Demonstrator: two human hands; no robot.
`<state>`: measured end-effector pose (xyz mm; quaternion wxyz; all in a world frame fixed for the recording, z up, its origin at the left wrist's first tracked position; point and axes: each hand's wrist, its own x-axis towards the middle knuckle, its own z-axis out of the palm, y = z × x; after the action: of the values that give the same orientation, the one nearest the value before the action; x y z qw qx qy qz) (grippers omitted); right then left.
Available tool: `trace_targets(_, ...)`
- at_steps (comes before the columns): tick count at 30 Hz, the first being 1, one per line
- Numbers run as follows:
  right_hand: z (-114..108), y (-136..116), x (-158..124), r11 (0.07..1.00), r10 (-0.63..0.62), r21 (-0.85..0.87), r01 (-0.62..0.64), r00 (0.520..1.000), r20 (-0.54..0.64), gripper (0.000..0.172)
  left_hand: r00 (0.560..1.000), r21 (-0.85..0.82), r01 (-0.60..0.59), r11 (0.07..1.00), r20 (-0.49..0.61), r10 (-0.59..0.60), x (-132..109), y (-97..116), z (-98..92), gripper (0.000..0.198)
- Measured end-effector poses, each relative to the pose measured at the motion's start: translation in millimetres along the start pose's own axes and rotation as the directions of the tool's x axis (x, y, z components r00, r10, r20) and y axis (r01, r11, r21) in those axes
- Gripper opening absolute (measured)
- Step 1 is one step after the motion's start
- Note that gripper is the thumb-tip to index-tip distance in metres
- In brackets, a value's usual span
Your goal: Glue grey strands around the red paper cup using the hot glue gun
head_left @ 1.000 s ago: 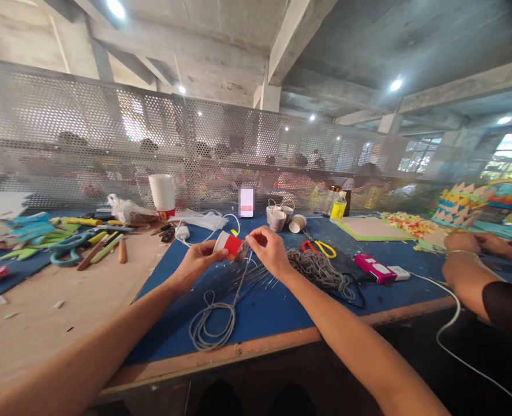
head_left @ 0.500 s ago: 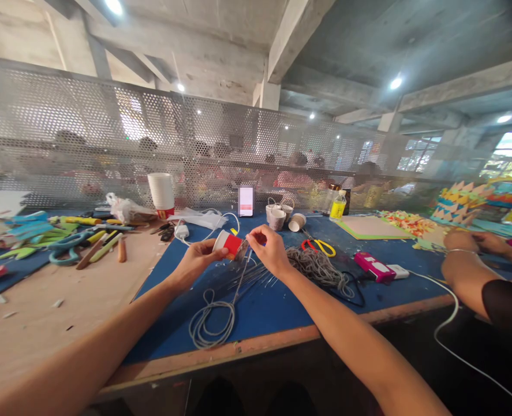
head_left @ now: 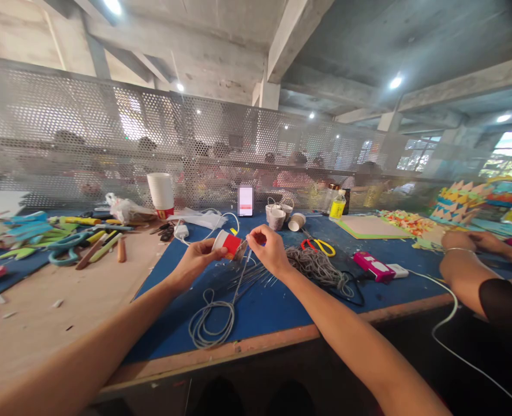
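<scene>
My left hand (head_left: 197, 261) grips a small red and white paper cup (head_left: 227, 244), held on its side above the blue mat (head_left: 264, 309). At the cup's base my right hand (head_left: 269, 249) pinches the end of a grey cord (head_left: 239, 282). That cord hangs down to a loose coil (head_left: 211, 325) lying near the mat's front edge. Thin metal rods (head_left: 249, 276) are spread on the mat under my hands.
A heap of grey cord (head_left: 318, 267) and yellow-handled scissors (head_left: 320, 247) lie to the right. Small cups (head_left: 277, 218), a phone (head_left: 246, 201) and a cup stack (head_left: 161, 194) stand at the back. Another person's forearms (head_left: 467, 268) rest at far right. Tools (head_left: 71, 242) litter the left.
</scene>
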<state>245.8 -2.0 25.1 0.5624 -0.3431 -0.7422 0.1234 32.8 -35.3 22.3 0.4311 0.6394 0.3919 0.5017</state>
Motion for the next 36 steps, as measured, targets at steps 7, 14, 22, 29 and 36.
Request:
trace_targets(7, 1, 3, -1, 1.0, 0.019, -0.014, -0.019, 1.0, 0.015, 0.015, 1.0, 0.016, -0.004, 1.0, 0.021, 0.003, -1, 1, 0.1, 0.026)
trace_targets(14, 2, 4, 0, 0.999, 0.023, -0.023, -0.022, 0.999, 0.03, 0.015, 0.998, -0.024, 0.017, 1.0, 0.058, -0.015, -2, 1, 0.9, 0.023)
trace_targets(22, 1, 3, 0, 0.998, 0.047, -0.036, -0.045, 0.997, 0.057, 0.015, 0.997, -0.027, 0.001, 1.0, 0.077, 0.001, -2, 2, 0.2, 0.02)
trace_targets(29, 1, 3, 0, 0.995, 0.104, -0.007, -0.104, 0.991, 0.089, 0.016, 0.997, -0.05, 0.012, 0.999, 0.08, -0.008, -1, 3, 0.1, 0.021)
trace_targets(36, 0, 11, 3, 0.975, 0.184, 0.091, -0.202, 0.968, 0.17, 0.02, 0.996, -0.064, 0.034, 0.997, 0.082, -0.029, -3, 5, 0.6, 0.021)
